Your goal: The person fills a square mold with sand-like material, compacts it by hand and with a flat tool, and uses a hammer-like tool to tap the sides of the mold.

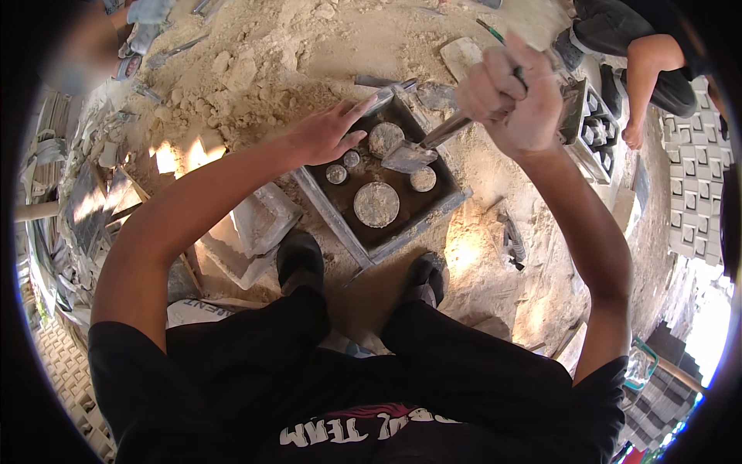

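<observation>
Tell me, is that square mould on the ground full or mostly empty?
Mostly empty. The square mould shows its dark floor, with only round grey discs standing in it, and the trowel blade over it.

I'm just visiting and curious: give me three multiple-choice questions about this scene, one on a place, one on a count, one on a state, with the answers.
1. Where does the trowel blade rest?
A. inside the square mould
B. on a shoe
C. on the sand pile

2. How many round grey discs lie in the mould?
A. two
B. five
C. nine

3. How is the left hand?
A. clenched in a fist
B. open, fingers spread at the mould's edge
C. holding a trowel

Answers: 1 A, the blade lies among the discs while the right hand grips its handle. 2 B, two large and three small ones show. 3 B, its fingers are stretched out and hold nothing.
</observation>
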A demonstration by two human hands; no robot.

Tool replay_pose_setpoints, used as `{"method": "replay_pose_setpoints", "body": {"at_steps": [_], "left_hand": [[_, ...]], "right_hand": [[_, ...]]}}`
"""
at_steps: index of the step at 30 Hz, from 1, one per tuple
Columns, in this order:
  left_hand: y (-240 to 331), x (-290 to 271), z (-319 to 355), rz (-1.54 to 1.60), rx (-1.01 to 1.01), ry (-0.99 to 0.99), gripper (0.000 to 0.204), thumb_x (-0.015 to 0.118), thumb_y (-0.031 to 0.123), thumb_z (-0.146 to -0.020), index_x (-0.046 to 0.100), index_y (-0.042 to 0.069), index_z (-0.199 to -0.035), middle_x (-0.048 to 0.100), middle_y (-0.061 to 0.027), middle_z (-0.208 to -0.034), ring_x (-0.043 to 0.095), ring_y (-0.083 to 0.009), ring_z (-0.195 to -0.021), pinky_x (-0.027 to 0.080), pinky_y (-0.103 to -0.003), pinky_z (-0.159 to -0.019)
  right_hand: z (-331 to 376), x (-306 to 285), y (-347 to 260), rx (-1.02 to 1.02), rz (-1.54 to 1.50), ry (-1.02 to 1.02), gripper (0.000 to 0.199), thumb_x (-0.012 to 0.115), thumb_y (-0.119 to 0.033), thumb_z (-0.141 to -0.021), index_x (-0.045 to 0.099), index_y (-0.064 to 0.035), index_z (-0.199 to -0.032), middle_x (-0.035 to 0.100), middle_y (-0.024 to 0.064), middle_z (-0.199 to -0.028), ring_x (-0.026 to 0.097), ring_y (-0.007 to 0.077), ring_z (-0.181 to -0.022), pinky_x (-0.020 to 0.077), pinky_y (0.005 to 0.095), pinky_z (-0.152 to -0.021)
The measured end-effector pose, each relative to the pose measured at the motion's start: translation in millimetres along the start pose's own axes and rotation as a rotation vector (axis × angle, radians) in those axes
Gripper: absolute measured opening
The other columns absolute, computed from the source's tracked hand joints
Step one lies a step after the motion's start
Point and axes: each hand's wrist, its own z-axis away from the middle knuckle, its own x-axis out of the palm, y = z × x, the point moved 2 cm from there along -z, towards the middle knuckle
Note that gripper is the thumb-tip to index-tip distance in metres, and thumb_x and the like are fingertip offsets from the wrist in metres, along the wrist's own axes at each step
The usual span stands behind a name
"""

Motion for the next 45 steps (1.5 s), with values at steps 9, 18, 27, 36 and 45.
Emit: {"method": "replay_pose_setpoints", "body": {"at_steps": [9,18,27,36,45], "left_hand": [[-1,4,-3,-0.073,-0.006,0.015,0.064,0.046,0.032,-0.100,0.016,0.010,-0.152,0.043,-0.0236,-0.136,0.050,-0.0414,-0.120,0.045,-0.048,-0.100],[-2,6,-1,-0.005,0.019,0.065,0.060,0.050,0.024,-0.098,0.024,0.007,-0.149,0.042,-0.0231,-0.138,0.046,-0.0417,-0.124,0.042,-0.046,-0.103],[-5,6,0,0.006,0.023,0.057,0.062,0.045,0.033,-0.100,0.020,0.011,-0.152,0.042,-0.0211,-0.137,0.047,-0.0400,-0.124,0.041,-0.049,-0.103],[23,1,0,-0.264,0.281,0.241,0.047,0.048,0.032,-0.098,0.045,0.004,-0.137,0.043,-0.0153,-0.139,0.040,-0.0354,-0.131,0.032,-0.046,-0.110],[29,-6,-15,-0.111,0.232,0.159,0.045,0.064,0.031,-0.088,0.056,0.002,-0.123,0.051,-0.0133,-0.130,0.043,-0.0329,-0.128,0.033,-0.044,-0.109]], "right_hand": [[3,47,44,0.151,0.313,-0.147,0.047,0.047,-0.031,-0.098,0.048,-0.0092,-0.056,0.041,0.0002,-0.048,0.037,0.0104,-0.044,0.0287,0.0287,-0.042],[3,9,44,0.071,0.451,0.106,0.045,0.057,-0.029,-0.096,0.051,-0.0096,-0.056,0.042,-0.0041,-0.048,0.039,0.0059,-0.046,0.0303,0.0264,-0.043],[7,3,49,-0.136,0.367,0.455,0.041,0.059,-0.020,-0.095,0.050,-0.0072,-0.057,0.045,-0.0060,-0.051,0.038,0.0053,-0.047,0.0285,0.0271,-0.044],[17,9,46,-0.039,0.425,0.359,0.051,0.058,-0.031,-0.098,0.045,-0.0064,-0.055,0.042,-0.0062,-0.051,0.035,0.0046,-0.052,0.0273,0.0275,-0.046],[-32,1,65,-0.171,0.397,0.521,0.052,0.062,-0.036,-0.093,0.048,-0.0066,-0.054,0.045,-0.0045,-0.052,0.036,0.0056,-0.050,0.0313,0.0303,-0.046]]}}
